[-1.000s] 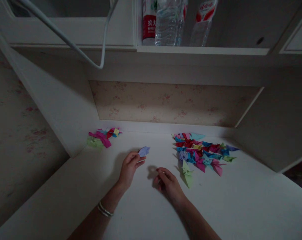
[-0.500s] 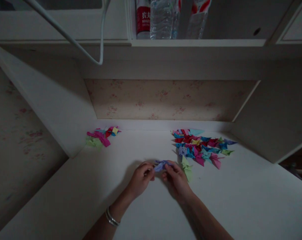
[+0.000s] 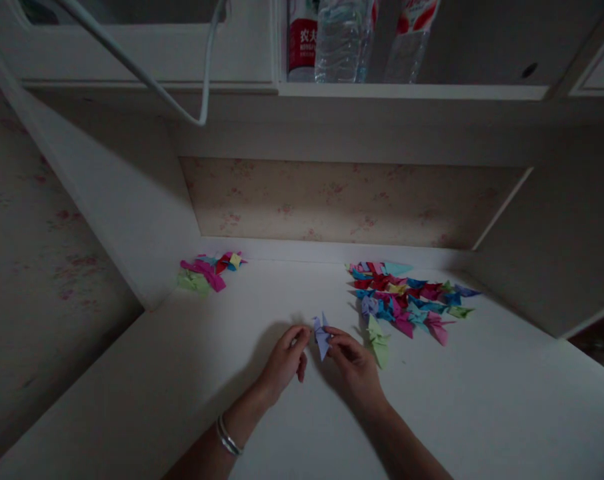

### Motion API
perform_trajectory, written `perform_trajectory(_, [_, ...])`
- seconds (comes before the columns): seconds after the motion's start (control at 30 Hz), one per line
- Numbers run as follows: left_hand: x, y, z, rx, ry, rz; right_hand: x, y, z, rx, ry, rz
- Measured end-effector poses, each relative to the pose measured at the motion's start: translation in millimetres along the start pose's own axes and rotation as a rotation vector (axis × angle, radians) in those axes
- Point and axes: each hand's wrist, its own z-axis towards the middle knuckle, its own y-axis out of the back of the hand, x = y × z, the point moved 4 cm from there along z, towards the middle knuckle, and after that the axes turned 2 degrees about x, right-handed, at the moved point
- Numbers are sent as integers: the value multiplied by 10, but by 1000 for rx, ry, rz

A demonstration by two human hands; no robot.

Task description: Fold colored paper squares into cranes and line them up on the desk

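The crane (image 3: 321, 340), a pale blue-violet folded paper, has changed hands. A second ago the left hand (image 3: 285, 363) held it alone, as a flat, narrow shape farther left; half a second ago both hands had it between them. Now the right hand (image 3: 355, 363) grasps its right edge between thumb and fingertips, and the crane stands more upright, with pointed tips showing at top and bottom. So the handling seems to have gone from passing and shaping to holding it by one side, turned for the fingers to work on or place.

The left hand is loosely curled just left of the crane, with no paper visible in its grip; whether a fingertip touches the edge, I cannot tell.

The crane is over the middle of the counter (image 3: 292, 433), apart from the other folded papers. The rows (image 3: 402, 320) on the far right look the same as before, with the green crane (image 3: 379, 343) at their near left, just beside the right hand. The small pile (image 3: 202, 272) at far left also looks undisturbed.
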Motion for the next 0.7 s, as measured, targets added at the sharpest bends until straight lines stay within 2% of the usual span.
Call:
perform_trajectory(0.17, [-31, -62, -47, 138, 75, -132, 13, -20, -51, 29, 82, -116])
perform_trajectory(0.33, [-65, -31, -56, 122, 108, -182, 6, -44, -68, 66, 82, -162])
perform_trajectory(0.53, [-110, 19, -34, 93, 34, -156, 59, -74, -86, 56, -54, 8])
perform_trajectory(0.7, [-97, 65, 4, 77, -32, -65, 9, -74, -72, 64, -155, 35])
